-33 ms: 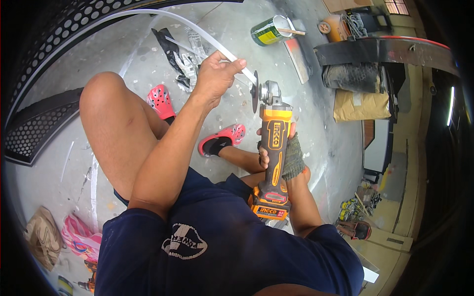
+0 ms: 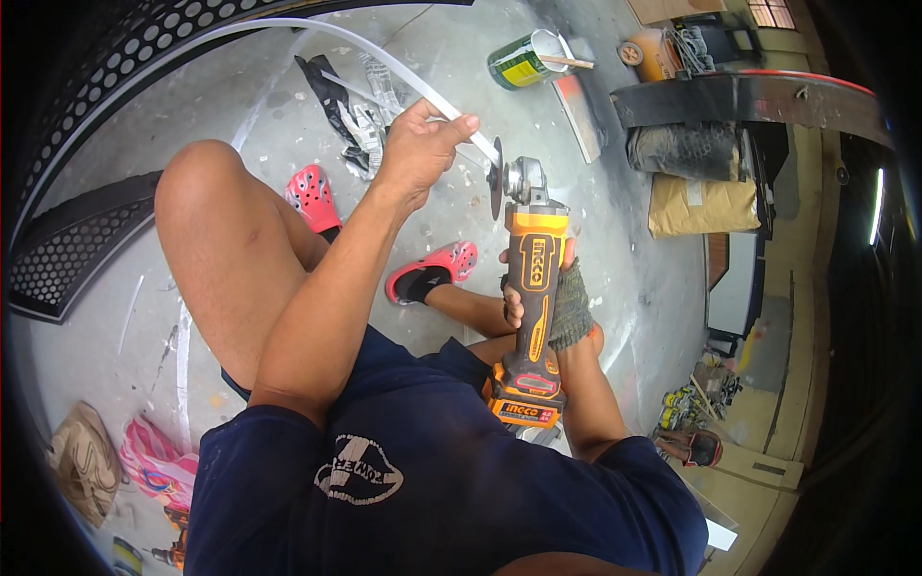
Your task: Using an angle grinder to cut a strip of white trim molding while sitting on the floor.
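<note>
My left hand pinches a thin white strip near its end, thumb against fingers. The strip arcs away to the far left. Its tip lies at the upper edge of a thin dark disc; whether they touch, I cannot tell. That disc is mounted on a yellow-and-black cordless angle grinder, held upright before my chest. My right hand is wrapped round the grinder's body, in a grey-green knit glove with bare fingertips. The battery end hangs near my shirt.
Black perforated panels stand at the far left. Grey-and-black gloves lie on the floor beyond my pink clogs. A green paint can is at the back, with a flat board beside it. Bags sit at the near left.
</note>
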The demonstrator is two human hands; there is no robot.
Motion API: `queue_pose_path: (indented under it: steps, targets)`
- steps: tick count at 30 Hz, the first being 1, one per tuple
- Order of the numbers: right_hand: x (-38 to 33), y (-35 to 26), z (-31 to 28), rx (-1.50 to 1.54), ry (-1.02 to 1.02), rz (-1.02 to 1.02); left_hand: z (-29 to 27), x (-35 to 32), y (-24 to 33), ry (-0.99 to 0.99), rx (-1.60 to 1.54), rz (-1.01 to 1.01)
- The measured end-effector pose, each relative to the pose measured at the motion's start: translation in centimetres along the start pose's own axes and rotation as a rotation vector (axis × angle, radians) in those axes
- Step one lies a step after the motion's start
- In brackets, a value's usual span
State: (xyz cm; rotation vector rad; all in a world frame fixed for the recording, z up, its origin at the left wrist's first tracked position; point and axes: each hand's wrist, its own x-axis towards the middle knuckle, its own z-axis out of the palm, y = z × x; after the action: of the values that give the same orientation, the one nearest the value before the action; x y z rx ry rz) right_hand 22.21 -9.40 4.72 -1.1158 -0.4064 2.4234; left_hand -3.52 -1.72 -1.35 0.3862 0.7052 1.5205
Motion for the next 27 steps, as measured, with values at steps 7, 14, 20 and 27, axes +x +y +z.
queue_pose_path:
  steps: [7, 14, 20, 27]
  targets:
    - [0.7, -0.1, -0.8, -0.007, -0.011, 0.018, -0.5, 0.5, -0.3, 0.006, -0.019, 0.006]
    - [0.6, -1.1, 1.6, -0.003, 0.007, -0.032, 0.5, 0.4, 0.9, -0.005, 0.037, -0.006]
    - [-1.4, -6.0, 2.5, -0.118, 0.078, -0.189, 3.6, 1.5, 1.2, 0.071, 0.038, -0.041]
    - [-3.1, -16.1, 2.6, -0.259, 0.256, -0.469, 9.1, 12.8, 0.5, 0.121, -0.192, -0.09]
